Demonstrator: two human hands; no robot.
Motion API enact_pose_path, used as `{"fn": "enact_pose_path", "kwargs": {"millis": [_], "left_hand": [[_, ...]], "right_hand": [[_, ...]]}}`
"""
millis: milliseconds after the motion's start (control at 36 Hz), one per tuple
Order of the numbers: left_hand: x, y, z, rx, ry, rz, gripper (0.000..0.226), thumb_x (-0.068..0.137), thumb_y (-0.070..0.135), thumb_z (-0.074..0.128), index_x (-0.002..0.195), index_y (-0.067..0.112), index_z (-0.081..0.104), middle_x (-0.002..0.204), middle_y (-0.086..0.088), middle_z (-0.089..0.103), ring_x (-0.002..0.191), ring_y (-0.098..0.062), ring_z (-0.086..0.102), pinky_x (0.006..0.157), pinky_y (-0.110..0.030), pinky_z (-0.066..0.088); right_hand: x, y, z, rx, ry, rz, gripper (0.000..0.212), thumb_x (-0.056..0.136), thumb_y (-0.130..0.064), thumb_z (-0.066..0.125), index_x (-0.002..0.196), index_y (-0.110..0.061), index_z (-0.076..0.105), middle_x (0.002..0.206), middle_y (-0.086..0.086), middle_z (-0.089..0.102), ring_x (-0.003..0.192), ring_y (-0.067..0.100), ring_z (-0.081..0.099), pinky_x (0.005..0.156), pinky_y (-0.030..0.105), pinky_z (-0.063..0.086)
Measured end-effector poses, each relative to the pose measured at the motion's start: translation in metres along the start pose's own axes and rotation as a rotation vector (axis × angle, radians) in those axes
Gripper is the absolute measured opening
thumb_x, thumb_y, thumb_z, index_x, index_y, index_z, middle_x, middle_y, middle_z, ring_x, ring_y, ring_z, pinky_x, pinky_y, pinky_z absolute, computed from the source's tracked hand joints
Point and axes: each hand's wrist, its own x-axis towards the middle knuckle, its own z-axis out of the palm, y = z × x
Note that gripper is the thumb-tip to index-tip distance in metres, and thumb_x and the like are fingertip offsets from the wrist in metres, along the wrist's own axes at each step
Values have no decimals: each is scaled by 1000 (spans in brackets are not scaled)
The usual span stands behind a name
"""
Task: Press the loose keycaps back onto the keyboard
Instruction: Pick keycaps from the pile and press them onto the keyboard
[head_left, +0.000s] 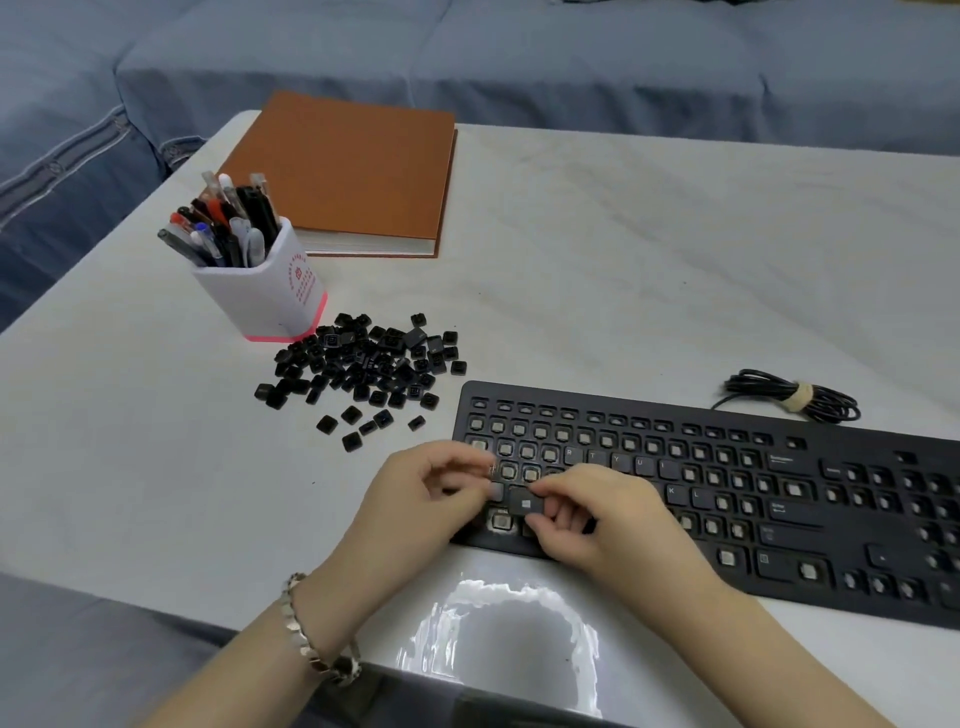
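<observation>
Head view shows the right hand pinching a Windows keycap between thumb and forefinger, just over the left end of the keyboard. The left hand curls its fingers beside it; if they grip, I cannot tell. Pressed tilted or on a wrong socket, the cap's clips may bend. The pile of loose keycaps lies near.

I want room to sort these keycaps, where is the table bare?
The widest bare table lies right of the book, beyond the keyboard and coiled cable. A smaller patch lies left of the keycap pile, in front of the pen holder. It is crowded at the keyboard's left end: the pile, the left hand, and the right hand pinching a keycap.
</observation>
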Motion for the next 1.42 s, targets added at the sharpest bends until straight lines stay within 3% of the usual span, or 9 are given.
{"fn": "enact_pose_path", "kwargs": {"millis": [139,333,444,583,778,889,1028,1139,1417], "left_hand": [[3,-25,-8,108,256,-35,29,85,9,61,107,27,60,107,10,58,94,3,55,73,-5,41],[-6,-39,-3,42,174,-86,35,81,12,67,113,26,61,94,10,63,75,8,57,77,-11,45],[-7,-37,0,119,134,-10,45,78,13,68,94,54,58,89,11,65,75,4,57,75,-14,45],[-8,-38,2,154,141,26,53,71,16,72,87,64,56,87,12,63,77,1,56,71,-9,42],[-5,-34,14,212,155,11,56,53,39,79,98,50,47,88,14,57,74,5,54,63,-8,41],[-1,-29,16,227,167,2,56,55,36,82,93,51,43,84,15,55,71,2,53,63,-15,39],[-2,-28,15,242,152,-16,55,58,38,81,93,53,42,83,18,52,71,5,51,61,-15,36],[-4,-27,16,270,166,-25,54,59,40,79,96,53,42,83,17,52,75,8,50,60,-13,35],[-2,-29,13,312,96,-64,52,72,29,75,99,51,36,88,14,49,74,3,51,63,-13,36]], "right_hand": [[-1,1,10,-72,16,83,13,76,-25,70,88,-20,67,69,-15,48,66,5,50,65,19,45],[8,-1,21,-250,-140,59,25,84,-42,55,105,-28,60,90,-14,50,90,4,48,75,18,36],[8,0,24,-315,-123,47,26,85,-41,53,106,-27,60,96,-10,54,97,10,50,74,21,35],[7,-1,27,-372,-102,33,26,86,-41,52,105,-26,61,99,-8,56,101,11,50,71,21,32],[9,-3,26,-327,-138,120,22,84,-44,55,101,-33,64,95,-12,53,97,7,50,70,22,33],[16,7,11,-232,-216,66,30,76,-37,70,102,-22,69,94,-5,55,95,15,52,83,25,38],[26,32,-15,-318,162,114,36,79,-22,70,111,-5,65,113,13,59,108,30,52,98,36,37],[30,49,-17,-501,83,254,52,90,-30,53,133,-4,43,133,13,48,126,29,39,110,41,23],[30,54,-11,-536,140,228,43,88,-25,57,124,-2,54,117,15,59,111,32,51,105,42,28]]}}
